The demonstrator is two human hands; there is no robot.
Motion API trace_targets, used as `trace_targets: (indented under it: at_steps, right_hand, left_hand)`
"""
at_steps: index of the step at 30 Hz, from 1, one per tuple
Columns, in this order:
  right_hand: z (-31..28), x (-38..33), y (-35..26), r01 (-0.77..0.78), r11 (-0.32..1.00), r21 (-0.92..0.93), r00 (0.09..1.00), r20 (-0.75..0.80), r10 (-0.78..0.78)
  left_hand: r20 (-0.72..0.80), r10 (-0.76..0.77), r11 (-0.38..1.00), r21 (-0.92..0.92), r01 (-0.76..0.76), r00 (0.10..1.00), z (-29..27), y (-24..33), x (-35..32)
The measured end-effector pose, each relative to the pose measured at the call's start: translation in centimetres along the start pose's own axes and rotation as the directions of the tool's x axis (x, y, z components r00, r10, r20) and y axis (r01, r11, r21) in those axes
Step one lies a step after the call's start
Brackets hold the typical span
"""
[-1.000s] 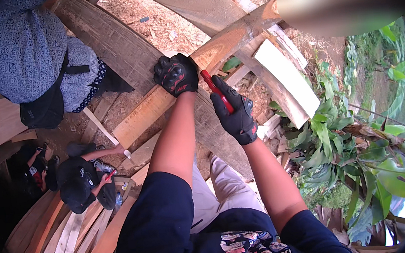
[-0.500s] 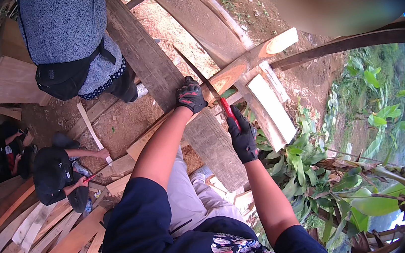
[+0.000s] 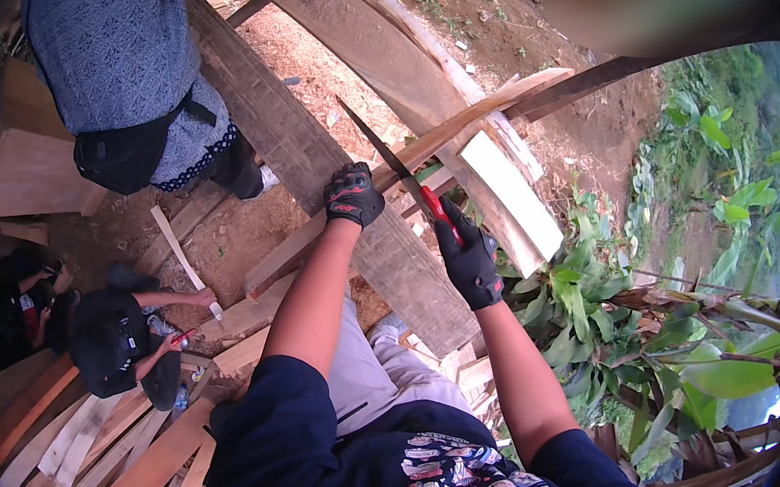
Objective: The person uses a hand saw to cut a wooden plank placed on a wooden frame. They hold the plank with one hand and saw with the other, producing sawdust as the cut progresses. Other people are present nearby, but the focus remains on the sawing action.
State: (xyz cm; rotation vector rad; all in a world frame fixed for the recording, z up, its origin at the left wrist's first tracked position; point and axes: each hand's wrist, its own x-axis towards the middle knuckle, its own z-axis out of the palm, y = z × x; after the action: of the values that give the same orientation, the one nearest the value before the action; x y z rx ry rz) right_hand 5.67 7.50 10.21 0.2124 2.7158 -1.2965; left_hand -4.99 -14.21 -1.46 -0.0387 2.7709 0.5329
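My left hand (image 3: 353, 195), in a black glove with red marks, grips a long narrow wooden board (image 3: 472, 119) where it crosses a weathered plank (image 3: 403, 276). The board now shows mostly a thin edge, its wide face turned away. My right hand (image 3: 472, 268), gloved alike, is closed around the red handle (image 3: 435, 204) of a handsaw. Its dark blade (image 3: 378, 141) points up and leftward, lying against or just beside the board, right of my left hand. Whether the teeth touch the wood I cannot tell.
A pale offcut (image 3: 512, 201) lies on the wooden frame to the right, near green plants (image 3: 579, 299). One person (image 3: 126, 81) stands at upper left. Another person (image 3: 112, 338) crouches at left, holding a wood strip (image 3: 181, 253). Stacked boards (image 3: 134, 484) fill the lower left.
The board has rolled in my left hand, so its broad face no longer shows and a narrow edge does. The saw stays in my right hand, almost in the same place.
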Motion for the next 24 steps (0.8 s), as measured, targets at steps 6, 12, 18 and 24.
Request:
trace_targets:
  at_steps: [6, 12, 18, 24]
  right_hand:
    - [-1.6, 1.8, -0.6, 0.037, 0.996, -0.081, 0.998, 0.056, -0.032]
    - [-3.0, 2.6, -0.2, 0.011, 0.985, -0.174, 0.992, 0.126, 0.011]
    - [0.1, -0.1, 4.4, 0.157, 0.983, -0.090, 0.987, 0.000, -0.158]
    - [1.9, 3.0, 4.8, 0.023, 0.995, 0.100, 1.000, 0.001, -0.023]
  left_hand:
    - [-0.147, 0.012, 0.997, -0.075, -0.023, 0.989, 2.1, 0.0, -0.5]
    - [-0.322, 0.104, 0.993, -0.022, -0.117, 0.941, 6.3, 0.3, -1.9]
    - [-0.290, 0.121, 0.985, -0.081, -0.150, 0.949, 6.5, -0.1, -1.0]
    - [-0.295, 0.147, 0.988, -0.003, -0.154, 0.944, 4.2, -2.1, 2.3]
